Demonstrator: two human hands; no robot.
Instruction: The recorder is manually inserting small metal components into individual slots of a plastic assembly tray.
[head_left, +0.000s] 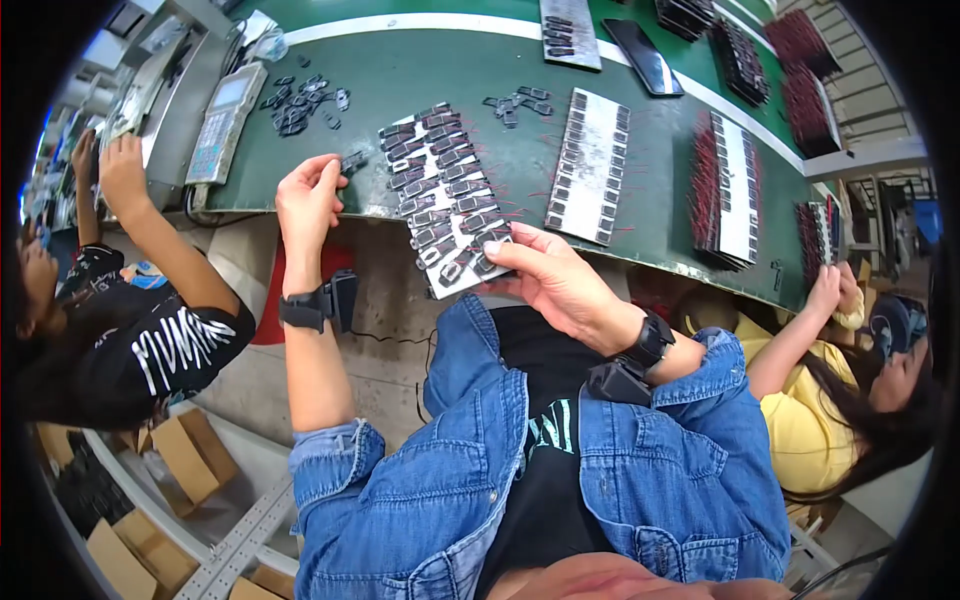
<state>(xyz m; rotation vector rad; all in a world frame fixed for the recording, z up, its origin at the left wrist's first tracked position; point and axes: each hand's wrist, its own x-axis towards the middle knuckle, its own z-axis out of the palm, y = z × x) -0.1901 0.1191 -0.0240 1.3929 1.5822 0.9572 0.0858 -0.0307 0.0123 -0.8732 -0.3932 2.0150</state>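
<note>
In the head view, the left hand [308,208] hangs at the table's near edge, thumb and forefinger drawn together on what looks like a small black plastic part [354,162] at their tips. From those tips the long, flat white board [448,287], set with two rows of black rectangular pieces [452,157], lies just to the right, its left long side facing the fingers. The board's long axis runs from its far end, over the green table [400,75] with worn edges, to its near end, which juts past the table's near edge toward the person, slanting slightly rightward. The right hand [560,285] is nearer to that end and grips its right corner, thumb pressed on top and the other fingers mostly hidden beneath. The pieces sit across the board in fairly even order, many with greyish centres and dark frames; thin dark-red wires stick out along the right side. A loose heap of small black parts [293,112] lies toward the table's left end, beyond the left hand.
</note>
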